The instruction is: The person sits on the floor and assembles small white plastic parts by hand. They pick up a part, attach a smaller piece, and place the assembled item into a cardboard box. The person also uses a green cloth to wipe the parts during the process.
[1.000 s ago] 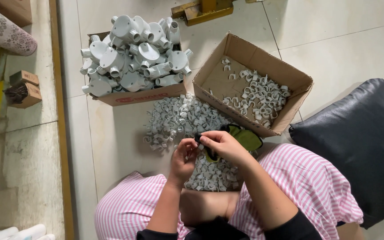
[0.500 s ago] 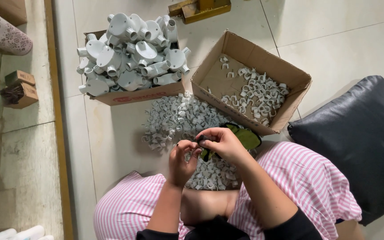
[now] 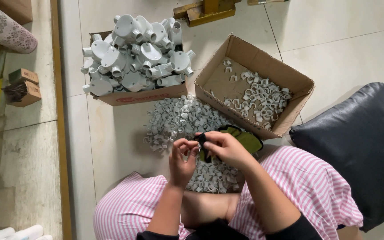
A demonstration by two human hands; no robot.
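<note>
Running down the left of the frame, a dark wooden strip (image 3: 59, 111) divides a worn grey slab from the pale tiled floor (image 3: 112, 142); left of it lie a patterned fabric roll (image 3: 6, 32) at the upper left and a small open brown cardboard carton (image 3: 23, 87) below it. Right of the strip a band of bare tile stays open down to the pink-and-white striped trouser knees (image 3: 130, 213) at the lower centre. In the upper centre a low cardboard box heaped with white plastic round conduit junction boxes (image 3: 134, 58) sits with its front edge just beside a loose heap of small white plastic pipe clips (image 3: 178, 122) spread on the floor. Over the near part of that heap, the left hand (image 3: 182, 160) is curled with its fingertips pinched together on something too small to make out. Touching it at the fingertips, the right hand (image 3: 227, 149) is closed around a dark, black-and-green cloth-like piece (image 3: 245, 138), which trails right toward the box corner. Right of centre, an open brown cardboard box partly filled with white clips (image 3: 290, 80) stands at an angle, its near corner close by the right hand. At the top centre a yellow metal piece (image 3: 205, 11) lies on the tiles. A black leather-like cushion (image 3: 356, 151) closes the right side, with bare tile above it.
</note>
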